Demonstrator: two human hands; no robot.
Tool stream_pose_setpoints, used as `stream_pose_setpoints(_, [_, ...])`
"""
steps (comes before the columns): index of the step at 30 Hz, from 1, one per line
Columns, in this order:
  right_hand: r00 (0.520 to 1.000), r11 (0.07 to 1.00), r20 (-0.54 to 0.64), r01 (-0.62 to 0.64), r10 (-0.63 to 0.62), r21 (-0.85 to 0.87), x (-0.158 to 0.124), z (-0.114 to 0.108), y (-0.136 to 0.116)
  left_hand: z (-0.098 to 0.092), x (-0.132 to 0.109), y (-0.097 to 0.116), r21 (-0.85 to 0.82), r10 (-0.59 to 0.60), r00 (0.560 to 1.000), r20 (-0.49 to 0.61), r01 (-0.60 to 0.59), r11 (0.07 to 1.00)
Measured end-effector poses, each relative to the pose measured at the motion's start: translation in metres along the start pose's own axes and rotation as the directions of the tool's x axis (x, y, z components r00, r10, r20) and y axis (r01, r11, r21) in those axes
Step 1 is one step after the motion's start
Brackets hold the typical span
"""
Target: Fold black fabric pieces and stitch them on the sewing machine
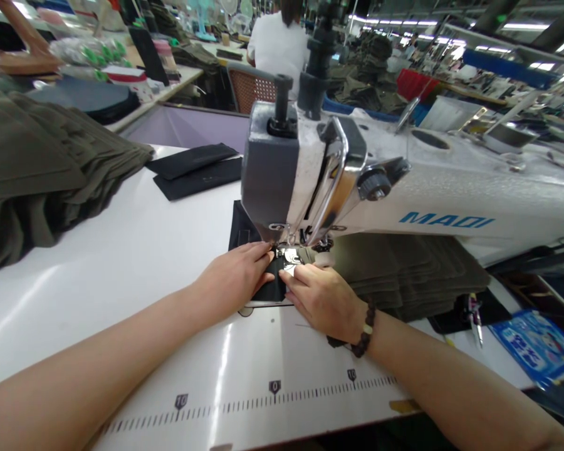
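A black fabric piece [271, 289] lies under the presser foot of a white sewing machine [444, 200], on the metal plate by the needle. My left hand [237, 274] rests flat on the left part of this piece, fingers stretched and thumb a little apart. At its right edge my right hand [328, 299], wearing a dark bead bracelet [367, 331], is closed with bent fingers, thumb and forefinger on the edge. The fabric's far end shows behind my left hand, beside the machine head. My fingers partly hide the stitching spot.
Olive fabric stacks lie at left [42, 166] and beneath the machine arm [404, 272]. Black fabric pieces [195, 169] lie behind. A ruler scale [275, 398] runs along the front of the white table [136, 250]. A pen [475, 319] and blue packet [536, 344] are right. A person [279, 50] sits ahead.
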State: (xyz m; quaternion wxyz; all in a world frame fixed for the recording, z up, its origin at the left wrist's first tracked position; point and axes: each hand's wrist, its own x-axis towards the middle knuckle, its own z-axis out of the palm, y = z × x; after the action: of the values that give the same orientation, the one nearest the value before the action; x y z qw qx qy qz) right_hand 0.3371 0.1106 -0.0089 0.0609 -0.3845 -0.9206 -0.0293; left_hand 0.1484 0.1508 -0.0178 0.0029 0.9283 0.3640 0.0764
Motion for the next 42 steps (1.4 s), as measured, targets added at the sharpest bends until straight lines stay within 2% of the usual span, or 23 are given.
stream_pose_setpoints(16, [0.999,0.999,0.025,-0.037,0.036,0.027,0.002,-0.002,0.0,0.005,0.001,-0.002,0.012,-0.008,1.0,-0.017,0.008,1.0])
stream_pose_setpoints(20, [1.0,1.0,-0.025,-0.006,0.006,0.025,0.0,0.0,0.002,0.003,-0.001,-0.002,0.028,-0.007,0.999,-0.035,0.008,1.0])
stream_pose_setpoints(24, [0.975,0.982,-0.136,0.185,-0.178,0.044,-0.005,0.004,0.005,-0.008,-0.008,0.003,-0.04,0.174,0.984,0.035,-0.172,0.984])
stream_pose_setpoints(26, [0.964,0.975,-0.159,0.22,-0.212,0.037,-0.006,0.006,0.005,-0.012,-0.011,0.004,-0.085,0.247,0.967,0.056,-0.242,0.967])
stream_pose_setpoints(31, [0.98,0.992,-0.165,0.121,-0.112,0.045,-0.004,0.005,0.004,-0.008,-0.011,0.0,-0.101,0.242,0.97,0.014,-0.24,0.966])
stream_pose_setpoints(37, [0.999,0.999,-0.032,-0.026,0.027,0.032,0.003,0.002,0.001,-0.001,-0.005,-0.006,-0.076,0.176,0.984,-0.009,-0.176,0.981])
stream_pose_setpoints(42, [0.996,0.996,0.015,-0.088,0.088,0.032,0.007,0.003,-0.002,0.002,0.003,-0.012,-0.062,0.152,0.986,-0.069,-0.156,0.986])
